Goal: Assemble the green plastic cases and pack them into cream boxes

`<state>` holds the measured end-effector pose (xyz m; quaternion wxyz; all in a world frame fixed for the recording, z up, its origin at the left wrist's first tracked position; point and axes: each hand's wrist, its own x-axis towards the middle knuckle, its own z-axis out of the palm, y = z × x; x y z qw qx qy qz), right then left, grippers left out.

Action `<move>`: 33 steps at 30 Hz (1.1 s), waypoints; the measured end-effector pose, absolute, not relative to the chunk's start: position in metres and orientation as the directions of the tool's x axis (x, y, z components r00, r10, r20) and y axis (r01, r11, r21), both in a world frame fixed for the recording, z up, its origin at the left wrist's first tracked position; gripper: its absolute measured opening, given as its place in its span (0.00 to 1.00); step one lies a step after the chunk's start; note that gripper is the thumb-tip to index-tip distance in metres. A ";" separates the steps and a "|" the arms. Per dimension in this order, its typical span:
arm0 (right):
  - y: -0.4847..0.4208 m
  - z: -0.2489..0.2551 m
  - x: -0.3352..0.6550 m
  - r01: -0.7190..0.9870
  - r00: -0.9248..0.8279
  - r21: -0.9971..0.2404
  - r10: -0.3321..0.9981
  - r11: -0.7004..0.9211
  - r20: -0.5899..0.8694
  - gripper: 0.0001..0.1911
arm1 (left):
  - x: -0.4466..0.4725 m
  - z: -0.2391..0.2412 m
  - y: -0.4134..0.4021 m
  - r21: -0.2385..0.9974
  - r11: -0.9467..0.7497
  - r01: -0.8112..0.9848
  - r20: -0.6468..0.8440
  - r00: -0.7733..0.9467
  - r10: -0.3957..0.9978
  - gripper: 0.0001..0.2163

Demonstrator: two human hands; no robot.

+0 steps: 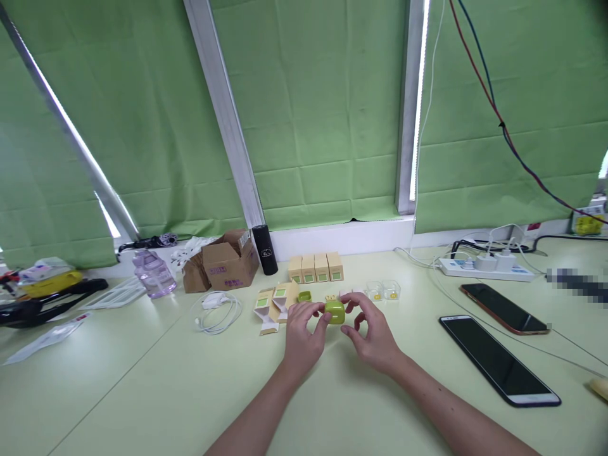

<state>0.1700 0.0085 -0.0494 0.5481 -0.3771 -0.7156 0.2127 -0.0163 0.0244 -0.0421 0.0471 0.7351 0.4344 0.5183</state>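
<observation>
Left hand [304,332] pinches a little green case [335,312] around 5 o'clock; right hand [373,332] just beside it, fingers parted, can't tell if touching. Cardboard box [231,261] at 8's got purple print, unreadable tbh.

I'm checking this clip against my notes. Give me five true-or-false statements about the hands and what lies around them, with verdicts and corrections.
1. The left hand has its fingers on a small green case. True.
2. The black cylinder stands to the right of the row of four small boxes. False: the black cylinder stands to the left of the row of four small boxes.
3. Two phones lie to the right of both hands, screens dark. True.
4. Nothing is plugged into the white power strip. False: white plugs sit in the white power strip.
5. The purple bottle is to the left of the left hand. True.
</observation>
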 end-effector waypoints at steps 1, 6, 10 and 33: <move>0.009 -0.050 0.169 0.305 -0.116 -0.714 0.769 0.630 0.629 0.25 | -0.016 -0.042 0.024 0.522 -0.614 0.592 0.719 0.081 0.690 0.12; 0.009 -0.052 0.167 0.295 -0.124 -0.707 0.760 0.643 0.639 0.27 | -0.015 -0.040 0.024 0.525 -0.601 0.602 0.720 0.063 0.692 0.14; 0.010 -0.054 0.165 0.290 -0.130 -0.695 0.746 0.658 0.653 0.24 | -0.015 -0.041 0.025 0.511 -0.612 0.604 0.734 0.064 0.676 0.13; 0.020 -0.056 0.168 -0.107 -0.109 -0.886 0.880 0.452 0.462 0.19 | -0.016 -0.040 0.022 0.427 -0.686 0.589 0.681 0.289 0.673 0.04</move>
